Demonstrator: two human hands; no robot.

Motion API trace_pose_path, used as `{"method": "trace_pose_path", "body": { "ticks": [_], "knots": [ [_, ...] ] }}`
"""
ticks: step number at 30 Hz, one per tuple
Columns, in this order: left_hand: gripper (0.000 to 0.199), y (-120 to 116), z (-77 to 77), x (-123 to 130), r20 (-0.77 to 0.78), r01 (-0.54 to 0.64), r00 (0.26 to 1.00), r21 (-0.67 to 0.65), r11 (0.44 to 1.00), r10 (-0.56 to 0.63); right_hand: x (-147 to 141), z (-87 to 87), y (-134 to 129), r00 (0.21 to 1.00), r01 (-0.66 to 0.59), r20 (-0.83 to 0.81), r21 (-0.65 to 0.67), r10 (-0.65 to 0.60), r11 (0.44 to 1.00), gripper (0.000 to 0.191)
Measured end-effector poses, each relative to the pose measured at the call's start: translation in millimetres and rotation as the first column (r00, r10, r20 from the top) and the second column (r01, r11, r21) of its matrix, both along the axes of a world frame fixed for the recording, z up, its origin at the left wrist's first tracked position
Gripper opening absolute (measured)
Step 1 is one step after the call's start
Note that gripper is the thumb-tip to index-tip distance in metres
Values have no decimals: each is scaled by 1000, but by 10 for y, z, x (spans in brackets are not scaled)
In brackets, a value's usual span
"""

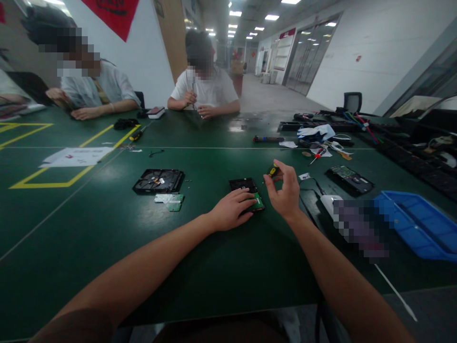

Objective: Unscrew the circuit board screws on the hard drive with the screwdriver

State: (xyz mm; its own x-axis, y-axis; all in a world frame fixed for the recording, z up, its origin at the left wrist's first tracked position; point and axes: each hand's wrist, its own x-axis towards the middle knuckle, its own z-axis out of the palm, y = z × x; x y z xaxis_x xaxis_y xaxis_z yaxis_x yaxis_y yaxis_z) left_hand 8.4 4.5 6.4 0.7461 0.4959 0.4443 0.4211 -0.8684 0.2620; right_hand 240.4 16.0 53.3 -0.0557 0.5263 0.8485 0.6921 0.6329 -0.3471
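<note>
My left hand [231, 209] lies over a small hard drive [260, 202], its fingers stretched across the black casing and green circuit board. They cover part of the drive. Just to the right, my right hand [284, 190] pinches a short yellow-and-black screwdriver [273, 170] between thumb and fingers, above the table and apart from the drive. Further left sits a larger hard drive [157, 181], with a loose green circuit board [170, 202] in front of it. A few tiny screws [188, 181] are scattered beside that drive.
On the right are another hard drive [350, 180], a blue tray [421, 224] and a blurred-out device with a cable. Behind them lie a red screwdriver [317, 155] and gloves [316, 133]. Papers [76, 156] rest at the left. Two people sit across the green table [200, 267].
</note>
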Motion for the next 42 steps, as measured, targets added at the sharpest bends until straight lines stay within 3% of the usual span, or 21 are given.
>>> {"method": "trace_pose_path", "body": {
  "ticks": [9, 17, 23, 31, 38, 42],
  "knots": [
    [45, -17, 12, 13, -2, -13, 1000, -11, 1000, 13, 13, -79, 1, 991, -133, -45, -114, 129, 985, 57],
    [44, -19, 13, 2, -2, -9, 1000, -6, 1000, 9, -5, 6, -29, 998, -53, 16, -32, 54, 998, 55],
    [44, -22, 21, 3, -6, -13, 1000, -2, 1000, 13, 11, -61, -2, 994, -106, -15, -81, 105, 991, 62],
    [44, -10, 0, 2, -10, -8, 1000, 2, 1000, 8, 9, 12, -20, 999, -46, 13, -39, 47, 998, 56],
    [43, -9, 4, 6, -13, -7, 1000, 8, 1000, 7, -1, -36, -17, 993, -120, -15, -120, 119, 985, 60],
    [44, -14, 10, 5, -2, -7, 1000, 6, 1000, 7, -7, 1, -29, 993, -115, 3, -81, 116, 990, 60]
  ]
}}
